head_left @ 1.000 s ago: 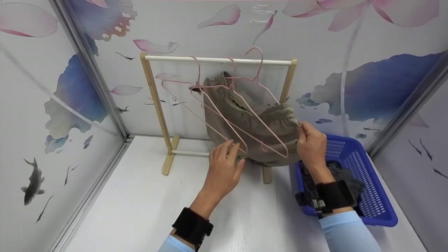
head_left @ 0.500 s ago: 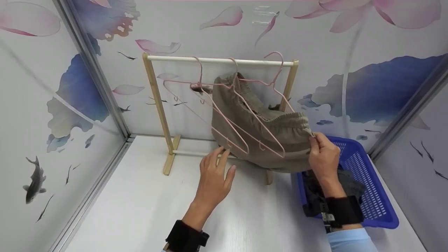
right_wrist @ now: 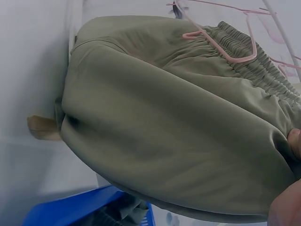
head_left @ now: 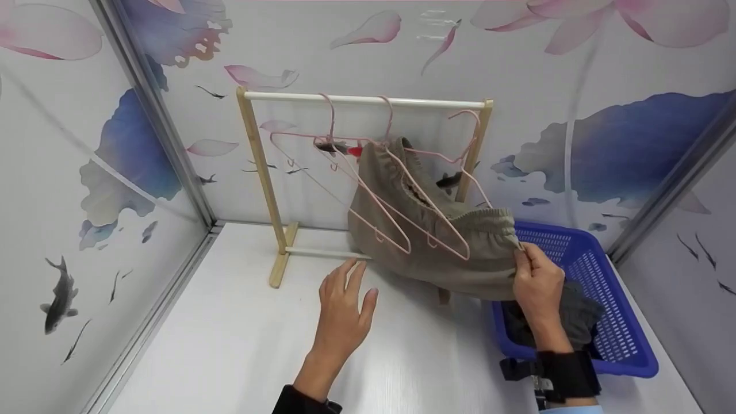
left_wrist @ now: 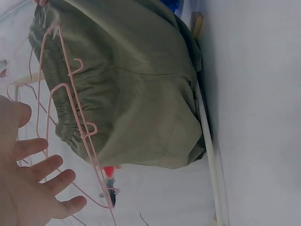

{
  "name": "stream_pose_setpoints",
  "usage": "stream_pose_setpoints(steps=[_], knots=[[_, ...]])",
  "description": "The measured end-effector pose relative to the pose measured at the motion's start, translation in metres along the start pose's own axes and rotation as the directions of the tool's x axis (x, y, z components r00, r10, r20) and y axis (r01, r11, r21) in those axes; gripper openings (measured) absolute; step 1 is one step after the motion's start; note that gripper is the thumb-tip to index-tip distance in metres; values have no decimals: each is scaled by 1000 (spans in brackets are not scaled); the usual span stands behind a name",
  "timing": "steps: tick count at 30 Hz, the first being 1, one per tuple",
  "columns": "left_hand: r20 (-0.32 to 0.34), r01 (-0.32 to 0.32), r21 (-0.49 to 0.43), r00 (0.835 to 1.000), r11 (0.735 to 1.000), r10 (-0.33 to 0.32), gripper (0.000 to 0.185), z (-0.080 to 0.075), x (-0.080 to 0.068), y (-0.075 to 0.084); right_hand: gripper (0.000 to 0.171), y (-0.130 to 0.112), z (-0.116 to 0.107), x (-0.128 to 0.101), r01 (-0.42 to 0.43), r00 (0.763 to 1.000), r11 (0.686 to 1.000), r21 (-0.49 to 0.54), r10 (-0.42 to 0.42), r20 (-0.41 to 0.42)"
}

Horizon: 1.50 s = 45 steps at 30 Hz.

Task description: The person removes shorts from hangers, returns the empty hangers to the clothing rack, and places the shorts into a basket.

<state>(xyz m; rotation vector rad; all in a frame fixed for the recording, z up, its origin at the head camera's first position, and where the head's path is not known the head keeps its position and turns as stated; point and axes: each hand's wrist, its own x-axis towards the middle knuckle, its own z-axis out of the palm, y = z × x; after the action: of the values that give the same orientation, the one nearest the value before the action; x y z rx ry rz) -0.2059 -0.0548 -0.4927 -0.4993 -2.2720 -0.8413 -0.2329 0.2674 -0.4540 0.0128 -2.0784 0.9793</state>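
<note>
Olive-green shorts (head_left: 425, 253) with a gathered elastic waistband (head_left: 486, 218) hang in front of a small rack. My right hand (head_left: 539, 284) pinches the waistband's right end, also at the edge of the right wrist view. A pink hanger (head_left: 445, 156) runs into the waist opening, its lower part hidden by cloth; its hook appears just below the rail and apart from it. Two more pink hangers (head_left: 368, 190) hang from the rail in front of the shorts. My left hand (head_left: 342, 319) is below them, fingers spread, touching nothing; the left wrist view shows its palm (left_wrist: 19, 183) beside the hangers.
The rack has a white rail (head_left: 356, 100) and wooden posts (head_left: 261, 172). A blue basket (head_left: 618, 299) with dark clothes (head_left: 575, 313) stands at the right on the white table (head_left: 230, 345). Patterned wall panels (head_left: 632, 144) close in the back and sides.
My right hand has moved right and down, drawing the shorts along. The hanger in the waistband has shifted right and dropped. My left hand has come away from the hangers, downward and left.
</note>
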Motion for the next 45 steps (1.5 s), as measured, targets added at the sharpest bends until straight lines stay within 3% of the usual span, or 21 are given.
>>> stream_pose_setpoints(steps=[14, 26, 45], knots=[[25, 38, -20, 999, 999, -37, 45, 9, -15, 2, 17, 12, 2, -33, -106, 993, 994, 9, 106, 50], [85, 83, -14, 993, 996, -82, 44, 15, -28, 0, 14, 18, 8, -59, -171, 981, 985, -13, 172, 87], [119, 139, -14, 983, 990, -136, 43, 19, -42, -4, 16, 18, 8, -75, -306, 926, 952, -15, 301, 229]])
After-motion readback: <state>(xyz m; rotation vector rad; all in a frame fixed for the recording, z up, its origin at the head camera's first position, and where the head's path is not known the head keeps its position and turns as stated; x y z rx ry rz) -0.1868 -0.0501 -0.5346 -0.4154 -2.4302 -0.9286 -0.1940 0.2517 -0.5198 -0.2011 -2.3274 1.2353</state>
